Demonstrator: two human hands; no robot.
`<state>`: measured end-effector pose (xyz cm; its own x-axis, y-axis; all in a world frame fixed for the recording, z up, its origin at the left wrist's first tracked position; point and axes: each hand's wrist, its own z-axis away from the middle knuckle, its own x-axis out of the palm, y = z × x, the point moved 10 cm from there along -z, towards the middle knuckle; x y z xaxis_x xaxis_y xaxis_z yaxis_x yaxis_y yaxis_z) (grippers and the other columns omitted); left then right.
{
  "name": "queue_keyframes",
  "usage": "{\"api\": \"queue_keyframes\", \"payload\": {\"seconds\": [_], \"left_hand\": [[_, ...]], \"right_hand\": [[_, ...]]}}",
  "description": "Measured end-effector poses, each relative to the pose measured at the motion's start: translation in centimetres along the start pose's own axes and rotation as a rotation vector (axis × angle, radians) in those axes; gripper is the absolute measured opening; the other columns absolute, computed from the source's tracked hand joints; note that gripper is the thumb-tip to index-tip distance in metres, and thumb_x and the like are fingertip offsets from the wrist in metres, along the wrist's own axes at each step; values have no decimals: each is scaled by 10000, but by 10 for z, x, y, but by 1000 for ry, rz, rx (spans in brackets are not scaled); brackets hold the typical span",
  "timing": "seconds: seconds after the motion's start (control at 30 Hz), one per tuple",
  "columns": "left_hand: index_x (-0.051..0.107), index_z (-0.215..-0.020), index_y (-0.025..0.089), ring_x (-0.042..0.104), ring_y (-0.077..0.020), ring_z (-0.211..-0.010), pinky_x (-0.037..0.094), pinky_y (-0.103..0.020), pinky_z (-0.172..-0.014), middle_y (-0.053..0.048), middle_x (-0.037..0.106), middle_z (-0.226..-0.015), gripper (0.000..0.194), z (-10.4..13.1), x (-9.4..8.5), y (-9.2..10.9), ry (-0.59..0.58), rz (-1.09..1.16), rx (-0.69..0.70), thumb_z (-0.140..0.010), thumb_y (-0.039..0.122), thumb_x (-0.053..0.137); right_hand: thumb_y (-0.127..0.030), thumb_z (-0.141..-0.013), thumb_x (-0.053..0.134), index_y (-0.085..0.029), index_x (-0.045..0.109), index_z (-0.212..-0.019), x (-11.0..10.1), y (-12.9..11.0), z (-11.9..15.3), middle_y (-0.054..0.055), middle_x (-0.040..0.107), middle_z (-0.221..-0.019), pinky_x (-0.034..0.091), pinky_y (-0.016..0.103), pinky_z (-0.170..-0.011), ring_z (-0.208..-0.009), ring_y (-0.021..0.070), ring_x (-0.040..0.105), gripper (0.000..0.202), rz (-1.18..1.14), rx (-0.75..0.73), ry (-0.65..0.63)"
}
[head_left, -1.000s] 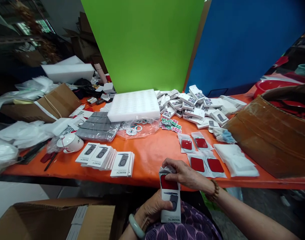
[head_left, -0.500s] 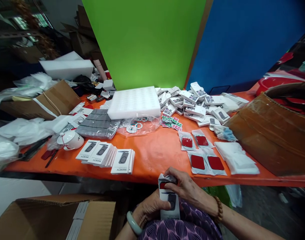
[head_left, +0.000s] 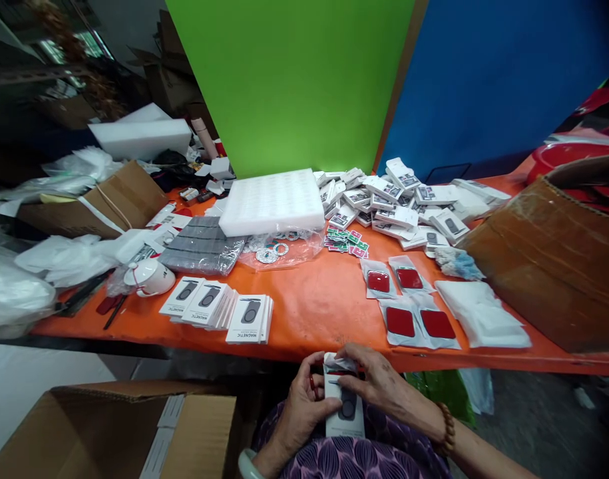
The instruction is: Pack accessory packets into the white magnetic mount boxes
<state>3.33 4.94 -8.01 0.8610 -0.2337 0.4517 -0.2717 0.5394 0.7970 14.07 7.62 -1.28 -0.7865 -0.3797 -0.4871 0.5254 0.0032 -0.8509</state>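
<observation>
Over my lap, a white printed box (head_left: 345,426) stands upright with a dark phone-holder picture on its front. My left hand (head_left: 304,399) is closed on the box's left side, thumb across the front. At the box's top, my right hand (head_left: 371,379) pinches a white wrapper (head_left: 338,361) with a red pad partly in the box opening. On the table's right lie several wrapped red square pads (head_left: 400,322). Stacked boxes marked MAGNETIC (head_left: 245,318) lie to the left.
An orange-covered table (head_left: 314,299) spans the view. A heap of small white boxes (head_left: 399,199) lies at the back, beside a white foam block (head_left: 274,201). Open cartons stand at the lower left (head_left: 209,432) and right (head_left: 544,266). A white mug (head_left: 152,277) sits left.
The red pad and its wrapper have gone lower into the box. My left hand's fingers have come up around the box's upper left edge. The view has shifted slightly.
</observation>
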Motion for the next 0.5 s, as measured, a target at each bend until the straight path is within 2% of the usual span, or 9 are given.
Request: {"api": "queue_keyframes", "payload": {"seconds": [0.1, 0.23, 0.37, 0.43, 0.5], "left_hand": [[450, -1171, 194, 644, -128, -678, 494, -258, -675, -24, 706, -827, 710, 1, -1, 1, 30, -3, 22, -587, 258, 848], [524, -1122, 184, 646, -133, -725, 498, -264, -703, -38, 709, -878, 609, -1, 1, 6, 42, -12, 18, -608, 272, 838], [605, -1045, 163, 642, -140, -761, 488, -261, -722, -40, 714, -876, 474, -3, -3, 14, 63, -49, 48, -651, 329, 809], [630, -988, 156, 625, -133, -712, 477, -249, -683, -23, 707, -799, 431, -4, -7, 15, 97, -54, 51, -659, 381, 793], [651, -903, 145, 591, -118, -657, 454, -232, -641, -2, 681, -721, 379, -4, -12, 17, 152, -87, 56, -666, 414, 774]], "right_hand": [[-110, -741, 593, -184, 609, -896, 7, 4, 7, 46, 582, -928, 414, 342, -823, -910, 218, 531, 173, 9, 2, 4], [-150, -784, 587, -205, 645, -897, 2, 7, 12, 49, 568, -949, 426, 360, -857, -942, 221, 532, 138, -73, -17, 85], [-262, -793, 638, -227, 632, -1036, -21, 20, 21, 77, 543, -1137, 425, 369, -929, -1071, 237, 525, 245, -228, -25, 380], [-342, -785, 663, -212, 620, -1018, -19, 38, 24, 77, 582, -1073, 472, 349, -842, -972, 229, 579, 270, -391, 54, 434], [-425, -775, 671, -196, 619, -921, -4, 50, 22, 45, 619, -890, 487, 309, -706, -785, 195, 601, 277, -595, 137, 367]]}}
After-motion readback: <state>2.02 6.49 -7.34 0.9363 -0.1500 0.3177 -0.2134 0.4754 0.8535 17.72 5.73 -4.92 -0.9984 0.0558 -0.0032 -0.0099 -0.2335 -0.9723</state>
